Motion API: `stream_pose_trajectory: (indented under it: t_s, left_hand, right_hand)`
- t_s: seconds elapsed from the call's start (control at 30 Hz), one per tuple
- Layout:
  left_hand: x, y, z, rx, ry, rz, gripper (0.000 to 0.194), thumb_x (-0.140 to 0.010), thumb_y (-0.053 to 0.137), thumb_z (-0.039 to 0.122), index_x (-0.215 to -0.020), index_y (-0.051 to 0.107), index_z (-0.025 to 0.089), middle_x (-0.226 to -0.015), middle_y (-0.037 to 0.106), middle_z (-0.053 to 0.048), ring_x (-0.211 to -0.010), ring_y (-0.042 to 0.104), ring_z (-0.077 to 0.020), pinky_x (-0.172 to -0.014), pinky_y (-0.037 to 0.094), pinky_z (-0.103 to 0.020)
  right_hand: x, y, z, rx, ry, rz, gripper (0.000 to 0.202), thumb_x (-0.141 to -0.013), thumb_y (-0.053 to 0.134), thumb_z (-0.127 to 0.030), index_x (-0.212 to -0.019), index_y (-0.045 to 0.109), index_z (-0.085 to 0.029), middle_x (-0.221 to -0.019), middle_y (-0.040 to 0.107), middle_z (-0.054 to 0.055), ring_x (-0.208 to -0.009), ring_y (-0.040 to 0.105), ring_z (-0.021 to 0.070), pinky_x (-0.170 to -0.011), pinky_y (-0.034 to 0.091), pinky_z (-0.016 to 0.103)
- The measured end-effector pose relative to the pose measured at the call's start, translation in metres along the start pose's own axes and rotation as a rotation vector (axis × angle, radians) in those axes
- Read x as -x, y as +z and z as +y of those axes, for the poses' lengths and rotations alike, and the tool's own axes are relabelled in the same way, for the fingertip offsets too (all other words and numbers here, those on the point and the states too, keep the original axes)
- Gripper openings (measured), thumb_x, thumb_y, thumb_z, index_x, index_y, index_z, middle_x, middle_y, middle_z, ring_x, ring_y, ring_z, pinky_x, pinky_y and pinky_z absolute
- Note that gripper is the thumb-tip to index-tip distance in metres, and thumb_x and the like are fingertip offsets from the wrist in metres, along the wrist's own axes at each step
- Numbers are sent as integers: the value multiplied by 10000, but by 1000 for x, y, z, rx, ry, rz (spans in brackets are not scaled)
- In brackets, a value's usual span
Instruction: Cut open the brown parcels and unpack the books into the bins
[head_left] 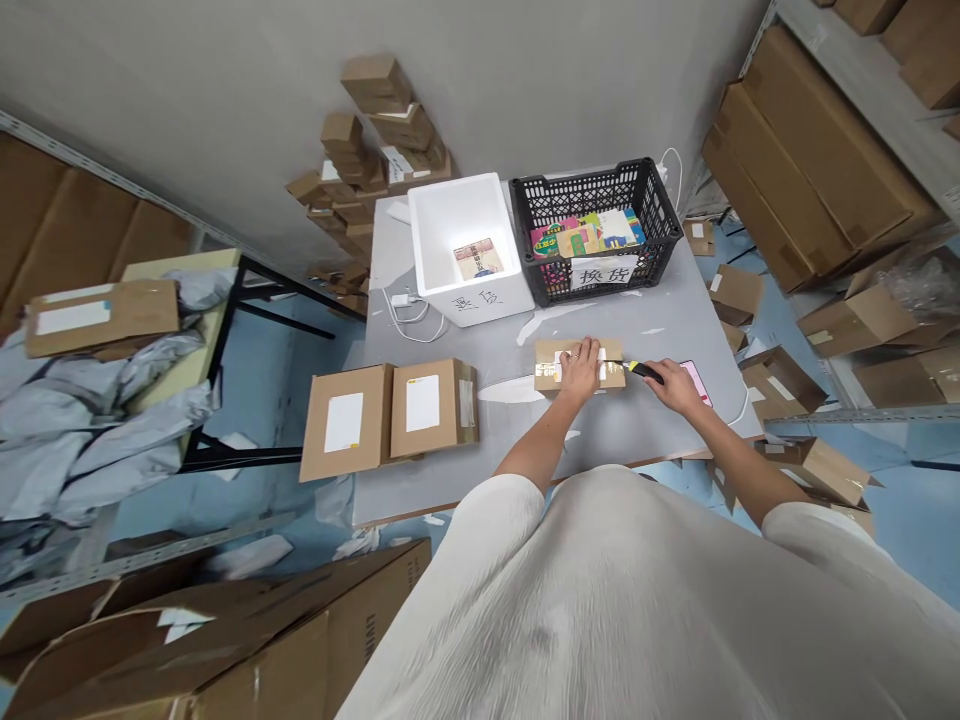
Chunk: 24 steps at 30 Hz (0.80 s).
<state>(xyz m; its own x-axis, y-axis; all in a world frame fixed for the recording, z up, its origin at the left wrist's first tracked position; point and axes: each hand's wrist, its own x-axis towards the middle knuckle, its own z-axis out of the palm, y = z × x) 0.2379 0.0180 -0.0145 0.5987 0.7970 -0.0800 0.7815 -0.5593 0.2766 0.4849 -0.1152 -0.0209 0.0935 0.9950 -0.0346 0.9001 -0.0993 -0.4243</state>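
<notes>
the small brown cardboard box with shiny tape (545,352) lay on the gray table (487,345), near its front edge, right in front of the person. the left hand (580,370) was flat on top of it, with its fingers pointing away and a little bit spread. the right hand (675,386) had its fingers curled around the black and yellow cutter knife (646,373). the knife's thin blade was at the right part of the box top, but i cannot tell if it was in the tape.

the flat phone with a pink screen (697,383) was just beside the right hand. behind the small box were the white open tub (474,300) and the black plastic basket (660,245). two bigger brown boxes with white labels (433,405) sat on the left.
</notes>
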Motion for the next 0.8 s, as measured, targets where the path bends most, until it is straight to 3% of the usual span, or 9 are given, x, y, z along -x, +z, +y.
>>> stream_pose_trajectory:
  t_s: [0.23, 0.47, 0.63, 0.8]
  left_hand:
    - [2, 1, 0, -13, -18, -5, 648, -1152, 252, 328, -1779, 367, 213, -1845, 369, -146, -1618, 422, -349, -1232, 383, -567]
    - [0, 0, 4, -9, -27, 5, 652, -1138, 299, 334, -1774, 374, 211, -1838, 381, -151, -1632, 407, -347, -1247, 384, -567]
    - [12, -9, 2, 46, -13, -9, 635, -1109, 386, 349, -1725, 436, 202, -1859, 333, -146, -1665, 372, -328, -1280, 360, -547]
    - [48, -21, -16, 77, -45, 12, 550, -1111, 450, 369, -1643, 526, 248, -1835, 362, -149, -1654, 376, -344, -1317, 311, -565]
  right_hand:
    - [4, -4, 22, -2, -9, 68, 487, -1103, 511, -538, -1427, 744, -259, -1242, 765, 169, -1160, 683, 383, -1012, 522, 507]
    - [-8, -13, 41, -128, 136, 206, 565, -1049, 548, -622, -1405, 732, -224, -1285, 751, 189, -1209, 674, 407, -1036, 557, 548]
    - [-26, -17, 24, -180, 132, 123, 562, -1034, 573, -632, -1384, 748, -229, -1297, 743, 176, -1219, 682, 395, -1068, 557, 539]
    - [-65, -12, -14, -266, 0, 32, 558, -1026, 600, -622, -1384, 754, -223, -1329, 756, 173, -1243, 679, 386, -1111, 547, 539]
